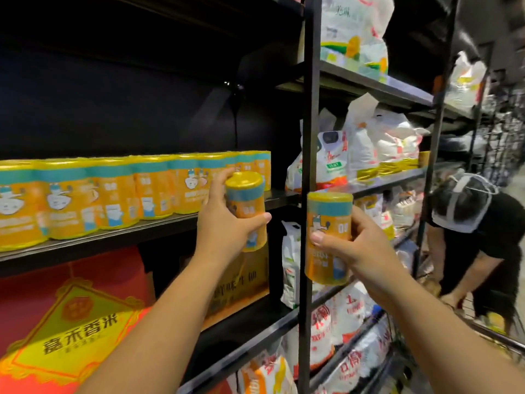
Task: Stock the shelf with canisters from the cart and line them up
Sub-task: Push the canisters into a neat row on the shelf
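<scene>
Head view: the black shelf (pixel 142 237) carries a row of orange canisters (pixel 113 191) along its front edge nearly to its right end — there the left hand (pixel 224 223), fingers curled round one canister (pixel 247 200), holds it just off that edge, while the right hand (pixel 355 251) grips a second canister (pixel 326 223) before the upright post (pixel 309 137).

Orange canister row (pixel 113 191) on shelf (pixel 113 240); left canister (pixel 246 191), right canister (pixel 329 214) seemingly upright, midair.

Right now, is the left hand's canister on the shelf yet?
Not on it. The left hand holds the canister in front of the shelf, its base below the board, by the row's right end.
</scene>
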